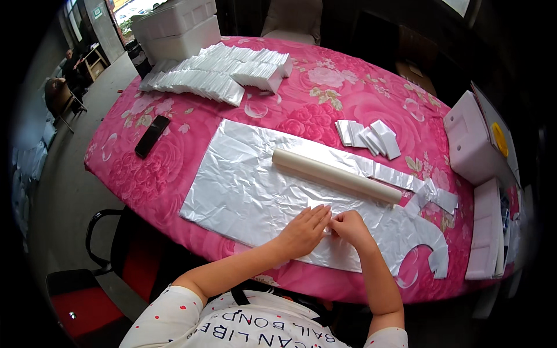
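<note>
A sheet-like silvery-white plastic bag with handle cut-outs lies spread and creased on the table in front of me. A small folded white plastic piece rests on it, mostly covered by my hands. My left hand lies over this piece with its fingers stretched out flat and close together. Beside it, my right hand is closed, thumb and curled fingers at the piece's right edge; the fingertips are partly hidden. Just beyond both hands, a long beige tube lies slantwise across the bag.
The table has a pink flowered cloth. Many folded white packets stand in rows at the far left, before foam boxes. A black phone lies left; several packets lie beyond the tube. A foam box stands right.
</note>
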A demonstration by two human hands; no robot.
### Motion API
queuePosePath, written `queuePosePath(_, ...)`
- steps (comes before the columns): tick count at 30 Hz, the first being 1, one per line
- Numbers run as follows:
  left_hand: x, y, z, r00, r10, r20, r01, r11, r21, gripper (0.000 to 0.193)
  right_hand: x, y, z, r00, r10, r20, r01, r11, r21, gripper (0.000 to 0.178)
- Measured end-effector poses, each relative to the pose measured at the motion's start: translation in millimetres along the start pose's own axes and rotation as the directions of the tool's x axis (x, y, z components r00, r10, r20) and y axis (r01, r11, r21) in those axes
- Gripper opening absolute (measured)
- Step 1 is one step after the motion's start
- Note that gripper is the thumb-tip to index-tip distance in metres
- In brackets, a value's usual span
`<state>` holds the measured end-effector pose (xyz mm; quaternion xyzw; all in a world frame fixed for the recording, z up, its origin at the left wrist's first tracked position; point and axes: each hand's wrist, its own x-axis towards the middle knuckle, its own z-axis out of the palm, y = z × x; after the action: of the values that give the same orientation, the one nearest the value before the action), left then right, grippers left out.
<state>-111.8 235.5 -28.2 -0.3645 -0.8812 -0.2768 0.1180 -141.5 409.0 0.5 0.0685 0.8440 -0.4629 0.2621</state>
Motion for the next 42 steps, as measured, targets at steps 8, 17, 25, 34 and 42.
queuePosePath(8,-3,3,18,0.959,-0.205,0.198,0.186,0.976,0.112,0.099,-3,-2,3,1.0,-0.025,-0.015,0.024,0.999,-0.042,0.027)
queuePosePath(17,-2,-1,19,0.954,-0.225,0.199,0.204,0.971,0.122,0.109,-21,2,4,0.948,-0.248,-0.201,0.06,0.757,-0.651,0.022)
queuePosePath(25,-57,13,-37,0.923,-0.351,0.158,0.381,0.777,-0.501,0.063,0,-5,26,0.655,-0.753,-0.058,0.517,0.503,-0.692,0.046)
queuePosePath(34,-174,46,-76,0.237,-0.643,0.728,0.753,-0.352,-0.556,0.027,-24,-12,153,0.736,-0.674,0.063,0.597,0.602,-0.53,0.073)
queuePosePath(42,-185,34,-78,0.506,-0.767,0.394,0.848,0.36,-0.389,0.01,-73,-23,164,0.532,-0.813,0.234,0.841,0.477,-0.254,0.053)
